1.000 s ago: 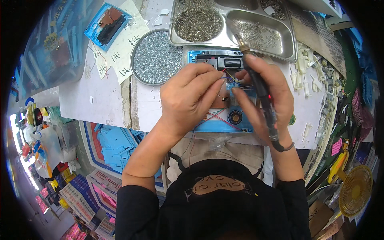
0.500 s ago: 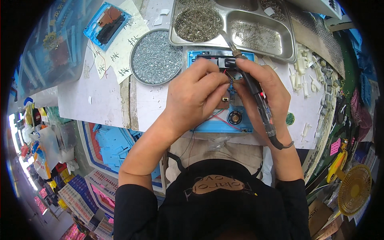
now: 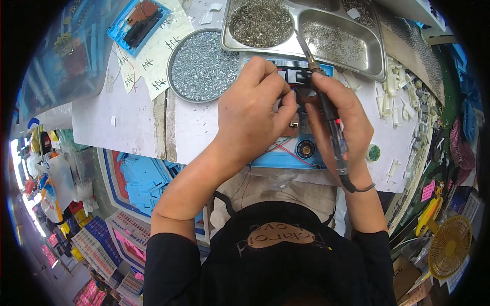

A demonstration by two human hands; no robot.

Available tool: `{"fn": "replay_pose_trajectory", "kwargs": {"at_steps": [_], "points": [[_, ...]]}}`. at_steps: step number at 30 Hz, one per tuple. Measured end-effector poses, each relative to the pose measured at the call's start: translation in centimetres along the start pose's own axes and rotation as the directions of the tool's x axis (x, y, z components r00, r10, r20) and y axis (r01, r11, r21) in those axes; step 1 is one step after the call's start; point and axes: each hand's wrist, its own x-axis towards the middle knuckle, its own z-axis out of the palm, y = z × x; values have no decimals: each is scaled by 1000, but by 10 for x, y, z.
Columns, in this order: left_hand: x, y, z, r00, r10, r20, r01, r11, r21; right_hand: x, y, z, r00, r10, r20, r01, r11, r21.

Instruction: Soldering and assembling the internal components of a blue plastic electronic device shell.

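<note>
My right hand is closed round the black handle of a soldering iron. The iron's metal tip points up and away, over the near edge of the steel tray. My left hand is closed, with thumb and fingers curled in; what they grip is hidden. Both hands are over an open blue plastic case on the table. In the case are a round speaker, a small brown circuit board, a black part near the far edge, and red and green wires. The left hand covers the case's left side.
A round dish of small silvery metal pieces stands left of the case. Beyond lies the compartmented steel tray with small metal parts. White plastic pieces lie at right. Another blue case sits at far left; blue panels fill a bin below.
My left fingers have drawn apart from my right fingertips and curled in more. The right hand keeps the soldering iron, shifted slightly right. The whole view has also shifted a little.
</note>
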Motion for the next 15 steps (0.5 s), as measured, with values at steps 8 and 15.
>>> {"fn": "replay_pose_trajectory", "kwargs": {"at_steps": [8, 15], "points": [[0, -3, 2, 999, 21, -27, -21, 1000, 10, 0, 1, -49, 995, -45, -86, 60, 982, 178], [2, -1, 3, 1000, 15, -15, -14, 1000, 18, 0, -2, -56, 978, -195, 71, 189, 979, 83]]}}
